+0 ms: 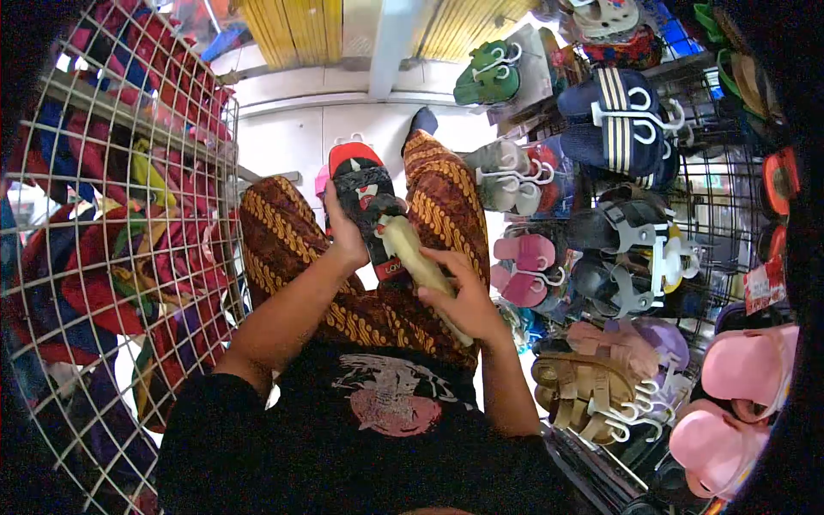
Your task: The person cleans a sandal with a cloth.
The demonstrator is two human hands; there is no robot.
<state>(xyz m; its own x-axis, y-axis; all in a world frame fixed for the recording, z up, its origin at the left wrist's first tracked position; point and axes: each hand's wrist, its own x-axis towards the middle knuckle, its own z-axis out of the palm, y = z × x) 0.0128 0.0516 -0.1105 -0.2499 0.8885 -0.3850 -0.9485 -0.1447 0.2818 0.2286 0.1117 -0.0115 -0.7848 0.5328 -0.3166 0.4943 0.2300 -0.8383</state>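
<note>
My left hand [345, 230] is closed around the side of a pair of black and red slippers [360, 184], held over my lap with a white hanger hook at the far end. A small red label with white letters [393, 269] shows at the near end. In my right hand [462, 296] is a long, pale yellow duster [410, 249], its soft end lying against the slippers' right side. The duster's thin handle points back towards my body. Something pink [322, 180] shows partly behind the slippers.
A wire grid cage [129, 215] full of colourful items stands close on my left. On my right, a black rack [708, 206] carries footwear on white hooks, including navy striped slides [614, 120], green clogs [489, 75] and pink slippers [721, 446]. Ahead lies white tiled floor [292, 129].
</note>
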